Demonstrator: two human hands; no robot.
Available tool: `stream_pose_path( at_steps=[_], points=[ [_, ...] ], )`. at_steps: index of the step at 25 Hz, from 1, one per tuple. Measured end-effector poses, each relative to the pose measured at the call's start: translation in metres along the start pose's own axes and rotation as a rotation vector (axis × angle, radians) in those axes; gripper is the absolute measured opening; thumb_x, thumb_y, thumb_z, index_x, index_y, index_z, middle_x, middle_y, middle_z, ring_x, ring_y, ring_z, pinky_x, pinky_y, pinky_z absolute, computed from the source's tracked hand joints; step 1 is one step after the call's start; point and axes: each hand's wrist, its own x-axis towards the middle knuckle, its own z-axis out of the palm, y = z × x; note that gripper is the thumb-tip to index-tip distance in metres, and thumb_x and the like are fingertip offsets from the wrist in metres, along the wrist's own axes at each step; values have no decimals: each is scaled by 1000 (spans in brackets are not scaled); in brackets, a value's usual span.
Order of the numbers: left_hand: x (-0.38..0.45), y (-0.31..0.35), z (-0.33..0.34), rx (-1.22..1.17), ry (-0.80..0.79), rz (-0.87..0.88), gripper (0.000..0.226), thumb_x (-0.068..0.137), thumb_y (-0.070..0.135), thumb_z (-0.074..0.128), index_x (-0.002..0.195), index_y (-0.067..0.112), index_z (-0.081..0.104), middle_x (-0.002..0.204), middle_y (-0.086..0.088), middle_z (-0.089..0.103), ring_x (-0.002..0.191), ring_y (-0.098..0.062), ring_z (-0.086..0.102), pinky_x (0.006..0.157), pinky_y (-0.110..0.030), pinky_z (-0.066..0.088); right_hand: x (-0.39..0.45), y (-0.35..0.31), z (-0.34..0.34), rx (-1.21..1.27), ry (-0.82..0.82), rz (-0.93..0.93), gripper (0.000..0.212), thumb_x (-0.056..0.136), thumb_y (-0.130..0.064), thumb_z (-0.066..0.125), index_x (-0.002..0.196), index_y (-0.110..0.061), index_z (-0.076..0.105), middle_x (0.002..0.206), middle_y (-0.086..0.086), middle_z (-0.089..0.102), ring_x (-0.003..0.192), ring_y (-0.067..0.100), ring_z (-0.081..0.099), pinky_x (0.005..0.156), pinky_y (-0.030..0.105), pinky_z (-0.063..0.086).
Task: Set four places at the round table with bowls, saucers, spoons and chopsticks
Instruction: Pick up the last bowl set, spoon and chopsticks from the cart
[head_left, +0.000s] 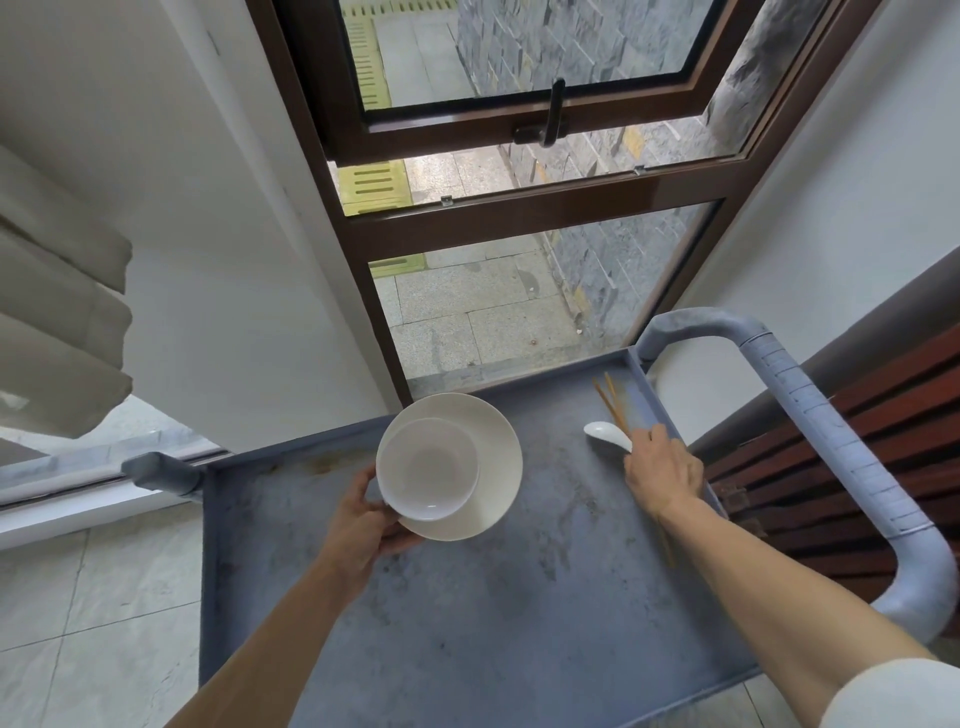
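Left hand (371, 517) curled under the near-left rim of the cream saucer (485, 467), thumb against the white bowl (428, 467) nested on it, both apparently lifted just above the cart tray (467, 597). Right hand (662, 470) at the right side, fingers closed over wooden chopsticks (610, 400) and touching the white spoon (608, 434) handle; firm grip on the spoon not clear. Best kept level so the glossy, smooth bowl cannot slide on the glazed saucer; better to gather spoon and sticks together before lifting. Round ceramics, thin straight sticks, scuffed matte blue-grey tray, tubular cart handle (831, 441) at right.
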Motion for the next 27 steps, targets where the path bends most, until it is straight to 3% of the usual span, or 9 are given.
stream_pose_path(
  at_steps=[3, 5, 8, 11, 14, 17, 20, 23, 27],
  points=[
    [-3, 5, 4, 12, -10, 1, 68, 86, -20, 50, 138, 23, 43, 88, -20, 76, 78, -32, 76, 61, -39, 62, -9, -17, -7, 204, 49, 72, 31, 102, -33, 32, 111, -10, 52, 105, 20, 60, 93, 41, 59, 68, 40, 40],
    [-3, 10, 9, 30, -32, 2, 68, 86, -19, 52, 137, 26, 45, 92, -22, 76, 82, -33, 76, 62, -39, 62, -16, -34, -13, 494, 41, 106, 36, 104, -39, 30, 109, -9, 50, 103, 24, 63, 93, 44, 61, 69, 41, 38],
    [-4, 15, 17, 61, -97, 6, 63, 88, -14, 57, 133, 29, 47, 94, -21, 76, 84, -33, 76, 63, -40, 63, -38, -59, -20, 1011, -36, 197, 32, 102, -41, 37, 107, -15, 56, 107, 12, 69, 95, 37, 64, 79, 39, 44],
    [-5, 18, 27, 122, -183, 14, 57, 90, -10, 58, 128, 31, 52, 90, -18, 77, 83, -33, 76, 64, -40, 63, -62, -65, -21, 1281, -35, 261, 28, 92, -54, 54, 80, -28, 56, 73, -3, 63, 67, 22, 59, 65, 37, 48],
    [-6, 17, 39, 156, -268, 16, 57, 88, -10, 60, 125, 33, 55, 84, -19, 75, 83, -36, 75, 65, -41, 63, -78, -50, -23, 1354, 69, 331, 19, 85, -40, 71, 76, -26, 63, 74, -4, 67, 75, 20, 65, 69, 31, 49],
    [-12, 16, 60, 197, -380, 13, 60, 81, -9, 63, 119, 38, 58, 82, -16, 75, 85, -36, 75, 68, -43, 63, -93, -21, -27, 1402, 132, 423, 11, 83, -29, 76, 76, -26, 68, 75, -6, 70, 74, 16, 65, 70, 33, 52],
    [-17, 13, 87, 241, -470, 12, 62, 78, -8, 61, 120, 37, 60, 90, -21, 75, 89, -40, 74, 70, -46, 63, -111, 14, -26, 1455, 160, 507, 12, 79, -25, 78, 72, -25, 69, 64, -6, 66, 62, 17, 59, 66, 36, 50],
    [-30, 5, 124, 328, -566, 23, 56, 87, -10, 57, 124, 31, 60, 101, -29, 72, 92, -42, 73, 72, -46, 62, -139, 55, -19, 1482, 246, 601, 14, 77, -20, 80, 69, -23, 69, 65, -2, 68, 68, 22, 63, 72, 38, 53],
    [-65, -15, 179, 425, -689, 16, 52, 87, -8, 57, 124, 29, 61, 92, -26, 69, 88, -39, 71, 74, -45, 61, -191, 112, -8, 1537, 390, 723, 20, 76, -10, 81, 66, -21, 67, 65, -1, 68, 66, 19, 63, 73, 35, 54]
  ],
)
